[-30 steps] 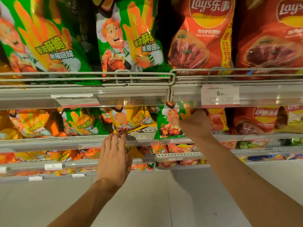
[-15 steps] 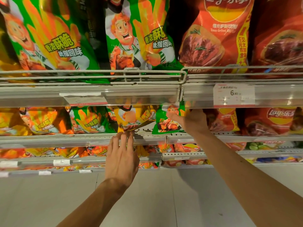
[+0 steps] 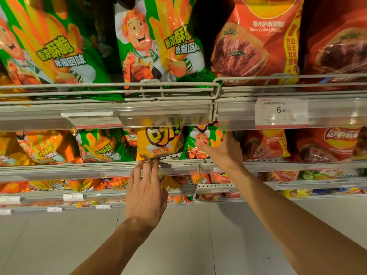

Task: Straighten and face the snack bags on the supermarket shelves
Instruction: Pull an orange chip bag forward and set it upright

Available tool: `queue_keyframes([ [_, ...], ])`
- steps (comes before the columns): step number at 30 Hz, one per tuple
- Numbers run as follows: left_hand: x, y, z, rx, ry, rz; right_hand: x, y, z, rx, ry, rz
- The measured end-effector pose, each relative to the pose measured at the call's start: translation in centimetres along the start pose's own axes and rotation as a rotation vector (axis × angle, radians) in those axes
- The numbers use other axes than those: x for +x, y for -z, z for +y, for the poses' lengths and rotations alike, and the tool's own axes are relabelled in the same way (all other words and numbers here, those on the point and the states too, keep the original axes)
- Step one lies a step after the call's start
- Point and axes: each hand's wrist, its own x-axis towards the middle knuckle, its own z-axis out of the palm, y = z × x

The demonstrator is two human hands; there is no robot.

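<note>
On the second shelf stands a yellow snack bag [image 3: 158, 142], upright and facing out. My left hand [image 3: 146, 192] reaches up to its bottom edge, fingertips touching the bag at the shelf rail. Right of it sits a green snack bag [image 3: 206, 139]; my right hand [image 3: 224, 150] grips its right side, thumb across the front, fingers hidden behind. More green and orange bags [image 3: 99, 147] stand to the left. Red Lay's bags [image 3: 325, 143] fill the right of that shelf.
The top shelf carries large green bags [image 3: 158, 46] and red Lay's bags [image 3: 256, 42] behind a wire rail [image 3: 111, 86]. A price tag [image 3: 282, 111] hangs on the shelf edge. Lower shelves [image 3: 248, 184] hold smaller bags. Pale floor lies below.
The yellow bag has come forward and upright from a tilted position. My left hand rose to touch its bottom edge. My right hand kept its hold on the green bag.
</note>
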Motion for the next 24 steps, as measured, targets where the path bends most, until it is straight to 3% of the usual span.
queue_keyframes([
  [8, -0.2, 0.2, 0.3, -0.022, 0.006, -0.017, -0.4, 1.2, 0.2, 0.103, -0.004, -0.107],
  [14, -1.5, 0.2, -1.0, -0.089, -0.049, -0.082, -3.1, 1.4, 1.7, 0.066, 0.097, -0.003],
  [20, -3.0, 1.2, -3.9, -0.400, 0.078, 0.052, -9.0, 0.9, 1.9, 0.075, 0.183, 0.275],
  [24, -2.7, 1.6, -7.8, -0.488, 0.210, 0.150, -11.4, -1.0, 0.6, 0.152, 0.196, 0.211],
])
